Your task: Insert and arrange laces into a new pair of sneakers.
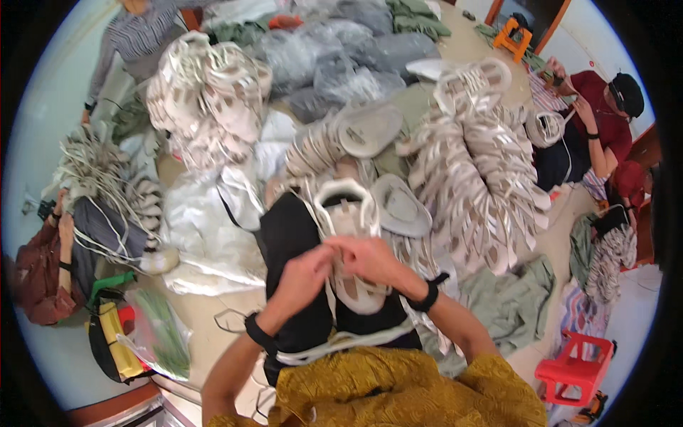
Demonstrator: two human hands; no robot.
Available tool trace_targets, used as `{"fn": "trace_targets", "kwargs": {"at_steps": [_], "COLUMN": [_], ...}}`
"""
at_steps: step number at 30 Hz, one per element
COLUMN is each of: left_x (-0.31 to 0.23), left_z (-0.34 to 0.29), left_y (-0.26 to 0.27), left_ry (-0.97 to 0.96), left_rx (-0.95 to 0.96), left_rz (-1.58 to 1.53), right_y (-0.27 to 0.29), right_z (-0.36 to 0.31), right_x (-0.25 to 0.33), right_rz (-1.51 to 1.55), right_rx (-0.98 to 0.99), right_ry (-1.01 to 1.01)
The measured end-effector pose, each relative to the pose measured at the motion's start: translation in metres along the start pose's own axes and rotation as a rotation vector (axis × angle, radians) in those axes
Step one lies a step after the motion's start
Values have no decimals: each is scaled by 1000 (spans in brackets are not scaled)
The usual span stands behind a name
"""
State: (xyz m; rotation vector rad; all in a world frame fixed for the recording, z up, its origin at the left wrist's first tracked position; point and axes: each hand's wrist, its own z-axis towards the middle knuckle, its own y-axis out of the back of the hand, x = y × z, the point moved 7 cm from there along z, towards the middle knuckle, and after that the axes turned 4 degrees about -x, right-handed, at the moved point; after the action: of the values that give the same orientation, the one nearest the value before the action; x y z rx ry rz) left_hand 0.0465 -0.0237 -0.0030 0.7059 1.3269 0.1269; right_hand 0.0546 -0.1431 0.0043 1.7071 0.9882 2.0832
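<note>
From my end I have both hands brought together over the shoe [350, 226] in the lap, which I take as my landmark: the left hand [302, 277] comes in from its left side and the right hand [364, 259] from its right, with fingers bent inward and meeting over its middle. My view of the fingertips is poor, since knuckles cover them, so I cannot tell how tightly either grip is closed or whether a lace or strap is caught between them. As for progress, I judge this shoe to be partway through handling: its collar and toe are formed, but the hands hide the section where they are busy, so what is left there I can't measure. Many more shoes wait around it, and I can't say which are finished. The shoe sits directly under the grip, opening beyond the hands and toe on the near side, pointing back at the wearer, with dark cloth [290, 249] to its left. Just right of the shoe lies a grey sole [402, 206], facing up; farther right rises a big heap of pale shoes [478, 167]. Left of the shoe spreads white plastic sheeting [210, 228], with another shoe pile [206, 99] beyond it. Well past the shoe lie grey plastic bags [348, 60], and far to its right a co-worker [601, 117] sits beside the big heap.
</note>
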Motion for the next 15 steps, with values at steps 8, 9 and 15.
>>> {"fn": "trace_targets", "kwargs": {"at_steps": [8,9,15], "left_x": [-11,-7,2], "left_z": [-10,-8,-5], "left_y": [-21,-24,-24], "left_ry": [-159,-144,-84], "left_rx": [66,96,140], "left_rz": [100,100,67], "right_y": [-2,-4,-6], "right_z": [-14,-15,-15], "right_x": [-10,-11,-10], "right_rz": [323,331,301], "right_rx": [120,132,58], "right_ry": [60,36,51]}}
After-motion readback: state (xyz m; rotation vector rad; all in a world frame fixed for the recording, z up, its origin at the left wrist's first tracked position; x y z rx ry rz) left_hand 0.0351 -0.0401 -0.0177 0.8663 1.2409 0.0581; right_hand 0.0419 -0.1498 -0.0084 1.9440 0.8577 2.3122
